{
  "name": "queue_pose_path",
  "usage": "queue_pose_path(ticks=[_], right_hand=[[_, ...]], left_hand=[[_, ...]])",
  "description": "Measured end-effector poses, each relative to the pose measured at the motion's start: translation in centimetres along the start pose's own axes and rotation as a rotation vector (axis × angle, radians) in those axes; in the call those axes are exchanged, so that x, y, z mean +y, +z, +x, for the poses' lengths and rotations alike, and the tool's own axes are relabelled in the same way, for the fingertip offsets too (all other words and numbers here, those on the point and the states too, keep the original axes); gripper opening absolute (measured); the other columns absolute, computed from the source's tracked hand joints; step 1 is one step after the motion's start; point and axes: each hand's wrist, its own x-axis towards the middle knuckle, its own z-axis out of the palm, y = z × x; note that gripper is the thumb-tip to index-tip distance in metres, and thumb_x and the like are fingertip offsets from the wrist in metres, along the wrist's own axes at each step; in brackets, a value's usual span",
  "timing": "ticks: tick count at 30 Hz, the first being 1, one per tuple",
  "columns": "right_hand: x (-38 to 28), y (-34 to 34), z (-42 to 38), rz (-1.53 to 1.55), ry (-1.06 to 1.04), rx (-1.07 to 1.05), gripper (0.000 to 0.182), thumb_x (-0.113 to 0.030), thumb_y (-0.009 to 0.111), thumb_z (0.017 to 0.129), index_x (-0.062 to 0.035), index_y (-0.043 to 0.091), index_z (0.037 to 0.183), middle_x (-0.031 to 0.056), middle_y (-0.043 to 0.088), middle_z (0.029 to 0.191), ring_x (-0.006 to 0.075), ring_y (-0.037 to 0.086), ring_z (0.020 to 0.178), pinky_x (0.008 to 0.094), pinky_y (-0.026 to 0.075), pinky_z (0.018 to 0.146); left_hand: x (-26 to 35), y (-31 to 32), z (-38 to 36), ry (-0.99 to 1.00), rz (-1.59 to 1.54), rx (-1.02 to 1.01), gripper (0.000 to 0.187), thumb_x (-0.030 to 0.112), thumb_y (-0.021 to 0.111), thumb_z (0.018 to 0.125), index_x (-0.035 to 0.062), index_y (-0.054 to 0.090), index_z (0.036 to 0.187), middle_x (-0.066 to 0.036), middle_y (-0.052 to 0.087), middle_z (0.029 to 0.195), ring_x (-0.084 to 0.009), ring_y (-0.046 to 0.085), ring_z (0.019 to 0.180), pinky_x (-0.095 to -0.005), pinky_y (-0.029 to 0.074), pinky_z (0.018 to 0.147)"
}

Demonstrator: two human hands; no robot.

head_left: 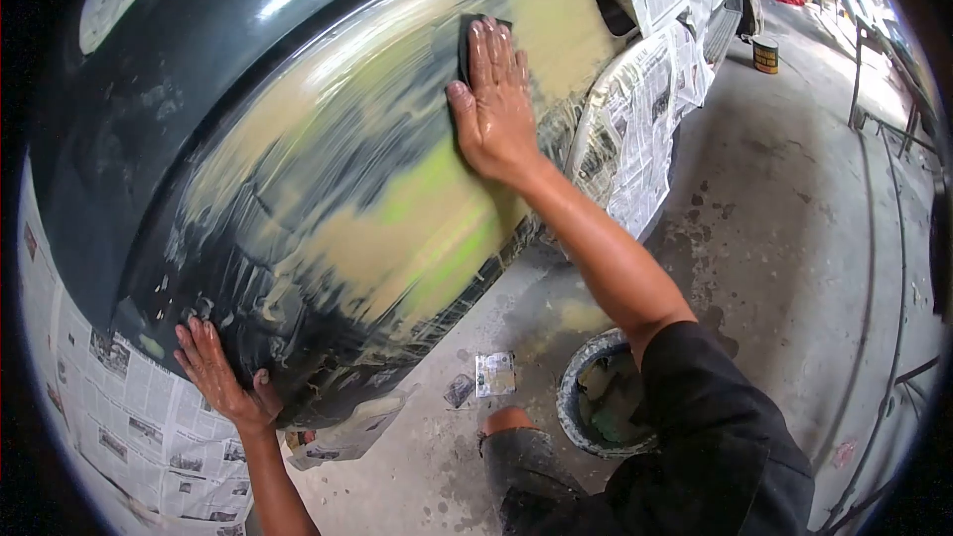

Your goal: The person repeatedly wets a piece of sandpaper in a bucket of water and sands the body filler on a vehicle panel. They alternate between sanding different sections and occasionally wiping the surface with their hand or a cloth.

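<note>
My right hand (493, 109) lies flat on a dark sheet of sandpaper (465, 48), pressing it against the upper part of the car body panel (367, 268). Only the sheet's edges show around my fingers. The panel is wet and streaked, with patches of beige filler, yellow-green and dark grey. Lower left, my left hand (228, 377) rests with fingers spread on the dark edge of the panel, holding nothing. Both hands look wet.
Newspaper masking (645, 119) covers the bodywork on the right, and more newspaper (139, 417) hangs at lower left. A bucket (571, 407) of murky water stands by my knee. Paper scraps (494, 374) lie on the concrete floor. Farther off are a can (765, 55) and metal stands (859, 69).
</note>
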Motion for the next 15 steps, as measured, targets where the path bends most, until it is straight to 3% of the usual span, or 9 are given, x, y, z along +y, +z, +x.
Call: queue_pose_path(ticks=[1,3,4,5,8,9,10,12,15], right_hand=[[0.2,-0.3,-0.1,-0.017,-0.064,-0.072,0.063,-0.030,0.042,0.098,0.0085,0.031,0.146,0.0343,0.031,0.151,0.0463,0.028,0.143,0.0535,0.017,0.118],[9.5,1.3,2.1,-0.514,-0.240,0.012,0.062,-0.032,0.038,0.100,0.0068,0.030,0.148,0.0323,0.029,0.153,0.0441,0.027,0.144,0.0527,0.016,0.119],[11.0,-0.1,4.8,0.123,0.231,0.105,0.063,-0.035,0.035,0.102,0.0080,0.029,0.148,0.0334,0.029,0.152,0.0473,0.027,0.143,0.0541,0.016,0.118],[13.0,-0.7,5.7,0.027,0.408,0.112,0.068,-0.041,0.033,0.104,0.0100,0.027,0.148,0.0331,0.026,0.154,0.0490,0.019,0.145,0.0530,0.012,0.120],[11.8,1.3,4.5,-0.109,0.483,0.212,0.069,-0.042,0.030,0.104,0.0122,0.026,0.147,0.0355,0.025,0.153,0.0490,0.018,0.145,0.0516,0.009,0.121],[8.1,0.6,2.4,-0.024,0.239,0.121,0.070,-0.040,0.031,0.104,0.0134,0.022,0.148,0.0370,0.020,0.154,0.0483,0.015,0.146,0.0506,0.009,0.121],[5.8,2.6,0.7,-0.213,0.178,0.017,0.070,-0.037,0.034,0.102,0.0137,0.019,0.149,0.0362,0.018,0.155,0.0492,0.012,0.147,0.0509,0.009,0.121],[-4.1,0.8,-3.8,0.012,0.106,-0.066,0.071,-0.031,0.046,0.096,0.0130,0.026,0.147,0.0363,0.020,0.154,0.0520,0.014,0.145,0.0554,0.011,0.120],[-0.4,0.8,-3.7,0.045,0.070,-0.056,0.072,-0.034,0.041,0.098,0.0128,0.021,0.149,0.0339,0.017,0.157,0.0502,0.011,0.147,0.0537,0.009,0.120]], left_hand=[[-0.1,0.1,-0.1,-0.005,-0.004,-0.001,0.073,0.059,0.034,0.101,0.0020,0.042,0.146,-0.018,0.041,0.152,-0.0373,0.030,0.146,-0.0578,0.018,0.117],[-0.1,0.3,0.0,-0.001,-0.005,-0.001,0.073,0.055,0.036,0.100,-0.0018,0.043,0.145,-0.020,0.042,0.151,-0.0397,0.031,0.145,-0.0577,0.017,0.117],[-0.2,0.2,-0.2,-0.005,-0.001,0.001,0.072,0.052,0.038,0.100,-0.0056,0.045,0.143,-0.022,0.043,0.150,-0.0422,0.032,0.144,-0.0576,0.016,0.117],[-0.2,0.2,-0.4,-0.007,-0.002,-0.001,0.072,0.052,0.038,0.100,-0.0056,0.045,0.143,-0.022,0.043,0.150,-0.0422,0.032,0.144,-0.0576,0.016,0.117],[-0.1,0.2,-0.2,0.005,0.020,-0.004,0.072,0.052,0.038,0.100,-0.0053,0.044,0.143,-0.022,0.043,0.150,-0.0421,0.032,0.144,-0.0577,0.016,0.117],[-0.2,0.2,-0.3,0.006,0.018,-0.003,0.072,0.052,0.038,0.100,-0.0052,0.044,0.143,-0.022,0.043,0.150,-0.0420,0.031,0.144,-0.0577,0.016,0.117],[-0.4,0.3,-0.3,0.006,0.018,-0.003,0.073,0.053,0.038,0.100,-0.0050,0.044,0.144,-0.022,0.043,0.150,-0.0419,0.031,0.144,-0.0577,0.016,0.117],[-0.6,0.4,-0.5,0.004,-0.002,-0.001,0.073,0.053,0.038,0.100,-0.0049,0.044,0.144,-0.022,0.043,0.151,-0.0419,0.031,0.144,-0.0577,0.016,0.117],[-0.7,0.4,-0.4,0.003,-0.014,0.005,0.072,0.053,0.038,0.100,-0.0044,0.044,0.144,-0.021,0.042,0.151,-0.0419,0.031,0.144,-0.0579,0.016,0.117]])
